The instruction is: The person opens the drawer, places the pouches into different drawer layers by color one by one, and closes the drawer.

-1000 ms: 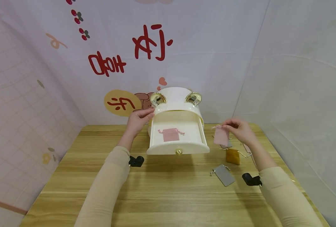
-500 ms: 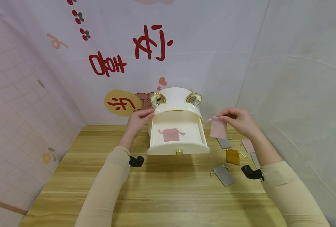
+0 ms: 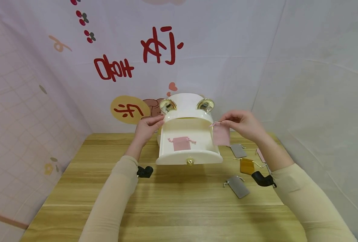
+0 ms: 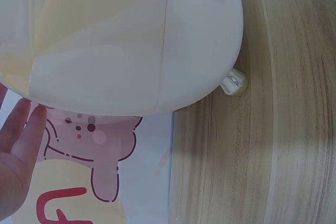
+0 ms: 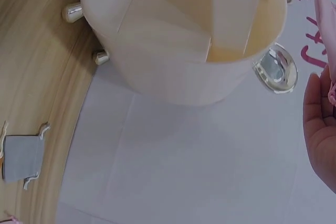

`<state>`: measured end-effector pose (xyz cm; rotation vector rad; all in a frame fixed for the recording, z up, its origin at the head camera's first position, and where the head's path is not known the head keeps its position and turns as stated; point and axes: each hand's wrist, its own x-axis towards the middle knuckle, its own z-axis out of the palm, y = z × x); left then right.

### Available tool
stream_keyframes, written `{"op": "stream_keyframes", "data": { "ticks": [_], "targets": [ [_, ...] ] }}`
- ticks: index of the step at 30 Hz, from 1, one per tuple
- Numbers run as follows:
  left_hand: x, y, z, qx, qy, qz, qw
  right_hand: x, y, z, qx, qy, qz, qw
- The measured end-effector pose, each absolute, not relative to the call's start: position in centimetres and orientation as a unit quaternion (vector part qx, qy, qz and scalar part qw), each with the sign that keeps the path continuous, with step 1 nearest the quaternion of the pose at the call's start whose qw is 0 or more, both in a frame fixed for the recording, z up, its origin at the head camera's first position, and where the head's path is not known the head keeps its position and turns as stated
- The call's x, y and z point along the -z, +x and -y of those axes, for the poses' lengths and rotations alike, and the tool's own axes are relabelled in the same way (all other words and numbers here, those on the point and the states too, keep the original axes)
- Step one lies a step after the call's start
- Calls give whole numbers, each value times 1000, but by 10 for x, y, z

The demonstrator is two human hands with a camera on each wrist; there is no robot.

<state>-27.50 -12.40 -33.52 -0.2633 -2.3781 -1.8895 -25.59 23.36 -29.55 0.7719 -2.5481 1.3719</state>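
A white storage box point(image 3: 187, 104) with gold rounded ears stands at the back of the table, its drawer point(image 3: 173, 159) pulled out. My left hand point(image 3: 147, 129) touches the box's left side; in the left wrist view its fingers point(image 4: 32, 129) are fairly straight, with the tips at the box's edge. Between thumb and fingers, my right hand point(image 3: 242, 124) pinches a pink drawstring pouch point(image 3: 221, 134) by its top. That pouch hangs over the drawer's right side wall. Another pink drawstring pouch point(image 3: 181, 143) lies flat inside the drawer.
Right of the drawer lie a grey pouch point(image 3: 238, 151), a mustard pouch point(image 3: 247, 166) and a nearer grey pouch point(image 3: 238, 187). Another pink pouch point(image 3: 261, 155) is partly behind the right forearm. A printed cloth point(image 3: 221, 74) hangs behind the wooden table point(image 3: 173, 208).
My right hand has carried the pink pouch left and up, from above the pouches on the table to the drawer's right side. The left hand and the box have stayed put.
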Motion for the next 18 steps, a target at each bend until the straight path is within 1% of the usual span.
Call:
{"op": "stream_keyframes", "data": {
  "ticks": [12,18],
  "targets": [
    [334,-275,125,619,-83,780,39,292,-268,-204,-446,286,845,78],
    [334,-274,125,618,-80,781,38,292,-270,-192,-450,299,840,56]
  ]
}}
